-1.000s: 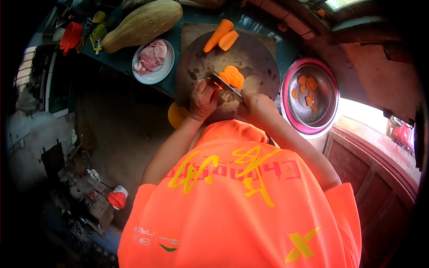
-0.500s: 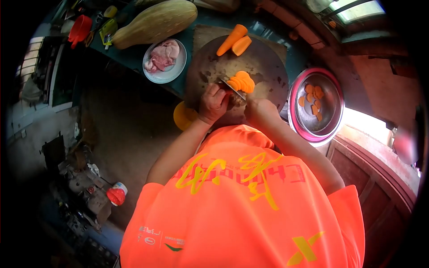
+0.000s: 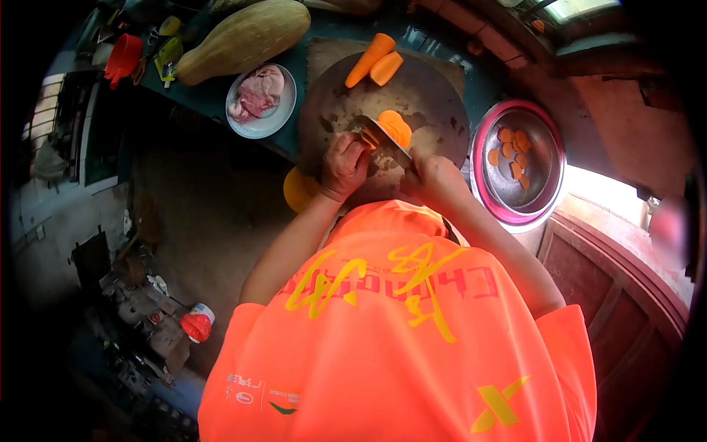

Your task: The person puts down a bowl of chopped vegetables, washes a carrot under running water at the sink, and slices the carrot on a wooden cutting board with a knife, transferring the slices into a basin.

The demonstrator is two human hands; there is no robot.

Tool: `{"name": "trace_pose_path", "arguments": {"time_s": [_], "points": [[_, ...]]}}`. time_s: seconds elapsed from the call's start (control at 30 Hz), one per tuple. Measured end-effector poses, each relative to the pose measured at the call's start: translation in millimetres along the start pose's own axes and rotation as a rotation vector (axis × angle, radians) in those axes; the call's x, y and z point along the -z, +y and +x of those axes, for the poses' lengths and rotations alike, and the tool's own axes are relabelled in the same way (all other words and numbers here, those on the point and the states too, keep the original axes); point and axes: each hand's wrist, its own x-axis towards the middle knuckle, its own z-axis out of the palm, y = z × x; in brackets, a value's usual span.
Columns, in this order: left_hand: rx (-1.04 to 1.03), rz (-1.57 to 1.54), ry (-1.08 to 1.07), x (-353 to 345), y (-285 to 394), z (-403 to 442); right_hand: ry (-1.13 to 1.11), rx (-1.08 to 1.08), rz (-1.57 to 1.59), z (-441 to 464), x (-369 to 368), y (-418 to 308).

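Observation:
On the round cutting board [image 3: 324, 110], my right hand [image 3: 436, 179] is closed around the handle of a kitchen knife [image 3: 390, 141]. The blade runs up and left from that hand, between the carrot slices [image 3: 395, 128] and my left hand. Pinched in the fingers of my left hand [image 3: 344, 166] is a piece of carrot [image 3: 369, 138], mostly hidden by the fingers and the blade. The slices lie overlapped on the far side of the blade. A long carrot piece [image 3: 370, 60] and a shorter carrot chunk [image 3: 386, 68] rest near the board's far edge.
Left of the board stands a plate [image 3: 286, 118] of raw meat [image 3: 259, 92], with a large squash [image 3: 247, 40] behind it. To the right, a metal bowl [image 3: 541, 180] holding carrot slices sits in a pink basin [image 3: 479, 166]. Something yellow [image 3: 297, 190] shows below the board's left edge.
The knife blade has tilted and shows more of its flat side, while my right hand has risen slightly. The slices now sit in a tighter cluster. The whole view has shifted slightly.

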Motion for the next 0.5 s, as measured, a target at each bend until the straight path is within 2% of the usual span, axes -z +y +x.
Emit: {"name": "trace_pose_path", "arguments": {"time_s": [0.33,0.5], "points": [[0.004,0.006,0.004,1,0,0,-0.126,0.055,-0.096,5,7,-5],[-0.010,0.007,0.003,1,0,0,-0.190,0.045,-0.239,9,8,-17]]}}
